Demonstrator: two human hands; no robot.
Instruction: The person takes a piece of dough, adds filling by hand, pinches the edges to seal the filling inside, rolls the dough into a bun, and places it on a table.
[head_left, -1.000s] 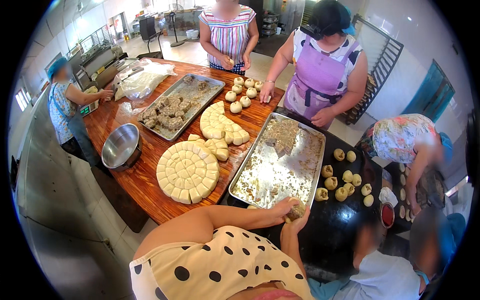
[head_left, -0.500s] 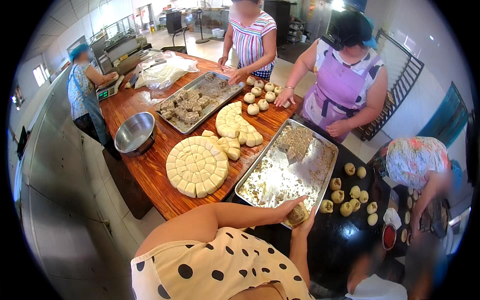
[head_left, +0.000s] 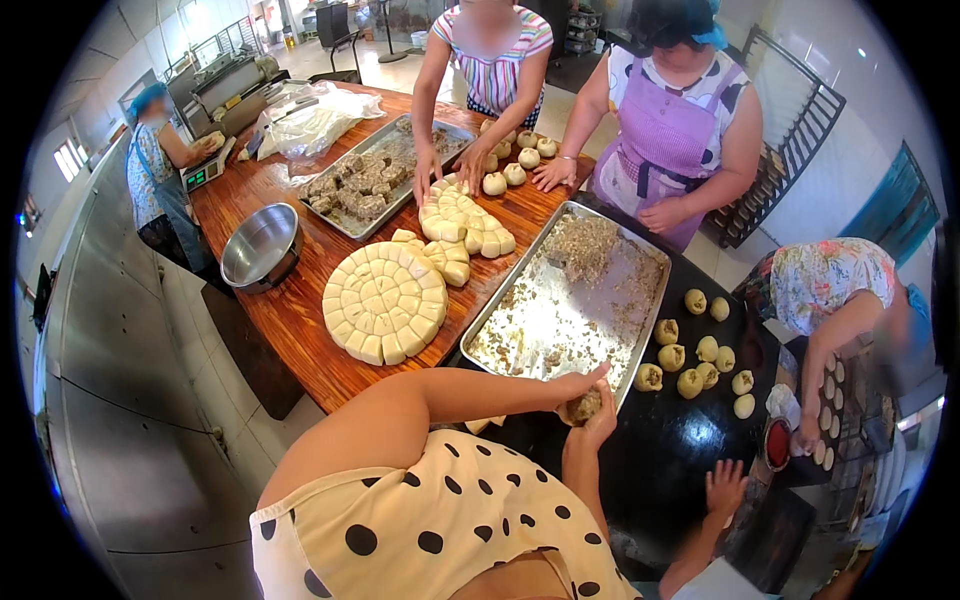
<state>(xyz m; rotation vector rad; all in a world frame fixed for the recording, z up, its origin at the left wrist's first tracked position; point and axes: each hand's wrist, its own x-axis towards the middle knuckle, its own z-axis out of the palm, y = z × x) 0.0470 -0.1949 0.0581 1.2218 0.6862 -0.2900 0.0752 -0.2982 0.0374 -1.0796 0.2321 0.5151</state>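
Low over the near edge of a metal tray (head_left: 620,283), my two hands are together around a piece of dough with brown crumbly filling (head_left: 583,406). My left hand (head_left: 571,390) closes on it from the left and above, fingertips at its top. From below and the right, my right hand (head_left: 598,426) cups it. Fingers cover much of the dough. Inside the tray, a heap of the same filling (head_left: 583,248) sits at the far end, with crumbs scattered nearer me. Filled dough balls (head_left: 690,383) stand on the dark tabletop right of the tray.
Left of the tray lie a scored dough round (head_left: 385,305) and cut dough pieces (head_left: 455,222). Beyond are a second tray of filling chunks (head_left: 360,185) and a steel bowl (head_left: 262,247). Co-workers stand across and right; one's hand (head_left: 726,487) reaches over the dark table.
My hands have closed further around the filled dough. The co-worker in stripes now reaches both hands to the cut dough. Another co-worker's hand has spread over the dark table. The view shifted slightly.
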